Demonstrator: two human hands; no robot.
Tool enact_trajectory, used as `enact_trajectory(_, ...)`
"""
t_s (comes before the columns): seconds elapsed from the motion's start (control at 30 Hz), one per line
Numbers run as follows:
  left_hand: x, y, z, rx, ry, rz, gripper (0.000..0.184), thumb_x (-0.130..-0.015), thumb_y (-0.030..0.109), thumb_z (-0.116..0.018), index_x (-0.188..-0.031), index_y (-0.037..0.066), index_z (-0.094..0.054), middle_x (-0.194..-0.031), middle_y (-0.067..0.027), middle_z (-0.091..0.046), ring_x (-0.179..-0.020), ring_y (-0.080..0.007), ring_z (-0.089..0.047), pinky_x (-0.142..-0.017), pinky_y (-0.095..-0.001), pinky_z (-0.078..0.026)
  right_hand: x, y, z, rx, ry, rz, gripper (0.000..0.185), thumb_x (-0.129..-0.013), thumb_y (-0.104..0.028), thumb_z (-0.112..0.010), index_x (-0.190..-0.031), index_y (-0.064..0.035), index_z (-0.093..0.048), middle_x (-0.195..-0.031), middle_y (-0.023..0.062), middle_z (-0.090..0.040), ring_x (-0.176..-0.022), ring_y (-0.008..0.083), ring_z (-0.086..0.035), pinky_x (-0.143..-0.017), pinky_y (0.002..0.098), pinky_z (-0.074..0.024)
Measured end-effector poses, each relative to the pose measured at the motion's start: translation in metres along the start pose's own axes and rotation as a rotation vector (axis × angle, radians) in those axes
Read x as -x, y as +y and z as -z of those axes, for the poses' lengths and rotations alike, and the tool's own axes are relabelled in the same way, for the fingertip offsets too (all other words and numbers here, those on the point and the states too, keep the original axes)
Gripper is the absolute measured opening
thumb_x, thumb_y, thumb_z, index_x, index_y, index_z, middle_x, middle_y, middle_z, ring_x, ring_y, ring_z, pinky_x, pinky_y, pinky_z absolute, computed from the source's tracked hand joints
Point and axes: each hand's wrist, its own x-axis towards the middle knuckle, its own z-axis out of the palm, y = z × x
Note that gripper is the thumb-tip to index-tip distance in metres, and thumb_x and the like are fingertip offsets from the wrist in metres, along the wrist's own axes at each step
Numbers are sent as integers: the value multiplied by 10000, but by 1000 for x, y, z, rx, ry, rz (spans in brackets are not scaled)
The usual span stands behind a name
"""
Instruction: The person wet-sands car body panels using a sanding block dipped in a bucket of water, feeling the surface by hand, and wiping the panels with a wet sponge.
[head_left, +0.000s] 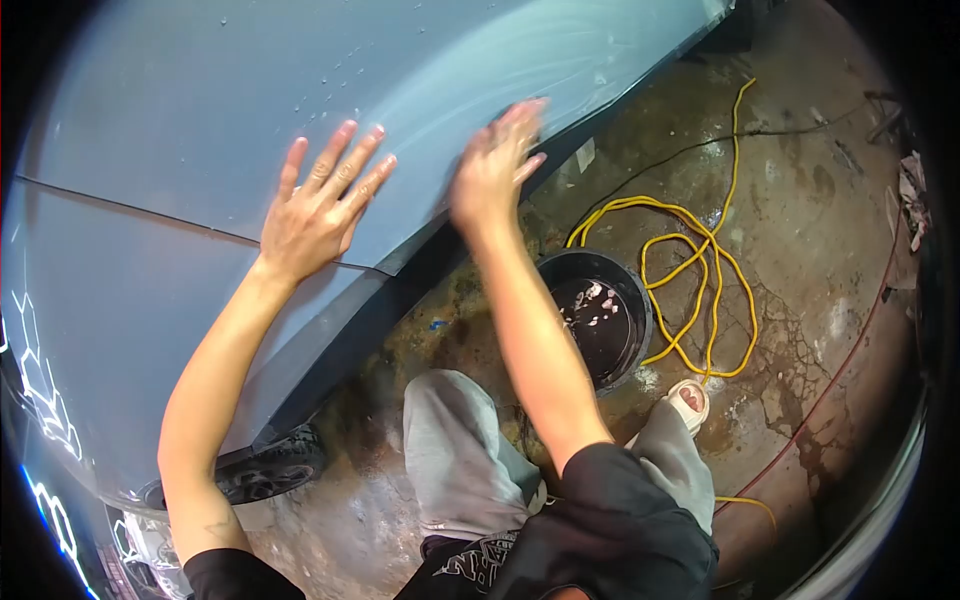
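My left hand (318,205) lies flat with spread fingers on the blue-grey car body panel (200,120), just above a panel seam. Further right, my right hand (495,170) is pressed to the same panel near its lower edge. It is smeared by motion. A dark edge shows along its fingers, but I cannot make out whether it is a thing under the hand or shadow. Pale, cloudy streaks and water drops mark the panel around and above both hands.
A black bucket (640,315) holding dark water with pale floating bits stands by my right forearm. A coiled yellow hose or cord (752,300) lies on the wet, cracked floor (800,230). A thin reddish line (850,355) runs at right. The car's wheel (275,470) is lower left.
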Motion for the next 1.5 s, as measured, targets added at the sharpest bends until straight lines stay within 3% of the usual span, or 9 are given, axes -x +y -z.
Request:
enact_trajectory(0.17, 0, 4, 3, -108, 218, 412, 475, -953, 193, -558, -1426, 229, -543, -1565, -16, -401, -1473, -226, -316, -1220, -469, -71, -78, 19, 29, -25, 110, -68, 687, -1065, -445, -227, -1566, 0, -75, -1650, 187, 13, -1525, 360, 23, -1170, 621, 13)
enact_trajectory(0.4, 5, 1, 0, 57, 457, 552, 441, -960, 139, -524, -1399, 134, -570, -1498, -24, -495, -1444, -226, -368, -1208, -432, -123, 101, -28, -38, 156, -377, 861, 666, -833, -240, -611, -1462, -86, -455, -1606, 100, -309, -1523, 259, -179, -1124, 699, 67)
enact_trajectory(0.5, 4, 1, 4, 29, 401, 573, 427, -965, 176, -530, -1387, 194, -588, -1488, -12, -507, -1435, -216, -382, -1207, -412, -129, -2, 4, 7, 496, -6, 479, 654, -1025, -380, -341, -1547, -5, -218, -1640, 193, -117, -1529, 275, -112, -1137, 688, 6)
enact_trajectory(0.63, -3, 9, 1, -61, 300, 530, 460, -893, 346, -651, -1348, 385, -597, -1536, 29, -440, -1461, -199, -328, -1219, -452, -89, -106, 99, 115, -977, 173, -522, 368, -1044, -410, -405, -1184, -118, -581, -1228, 79, -609, -1189, 263, -526, -949, 556, -414)
enact_trajectory(0.87, -1, 102, -52, 277, -132, -8, 552, -817, 378, -699, -1341, 233, -603, -1625, -6, -266, -1519, -262, -165, -1221, -551, -97, -35, 181, 143, -425, 340, -690, 514, -989, -548, -494, -1181, -78, -575, -1146, 84, -595, -991, 239, -558, -766, 432, -536)
enact_trajectory(1.03, -48, 264, -82, 1345, -384, 220, 328, -887, 274, -652, -1180, 133, -694, -1196, -99, -681, -1083, -310, -649, -939, -472, -492, 23, 240, 146, 157, 189, -385, 548, -1020, -434, -466, -1118, 76, -641, -1017, 236, -700, -925, 386, -663, -813, 454, -496)
enact_trajectory(1.17, -65, 405, -117, 1115, -942, 147, 721, -789, 407, -776, -1417, 170, -511, -1390, -185, -542, -1292, -352, -519, -996, -471, -488, 35, 221, 151, 167, 144, -284, 489, -1029, -363, -460, -1091, 88, -639, -1031, 306, -673, -998, 446, -643, -846, 469, -477)
enact_trajectory(1.33, -60, 425, -127, 1270, -1229, 110, 668, -737, 283, -791, -1360, 164, -582, -1239, -211, -647, -1195, -358, -603, -1006, -436, -489, 30, 229, 150, 229, 146, -288, 540, -1024, -400, -468, -1078, 114, -624, -1031, 325, -662, -1008, 458, -634, -854, 471, -474)
enact_trajectory(1.5, -28, 351, -93, 1787, -575, 693, 649, -690, 213, -691, -1306, 31, -597, -1252, -249, -633, -1179, -391, -603, -1008, -420, -477, 37, 220, 156, 68, 42, -486, 562, -1044, -435, -444, -1178, 81, -621, -1094, 142, -703, -1033, 268, -650, -915, 365, -485)
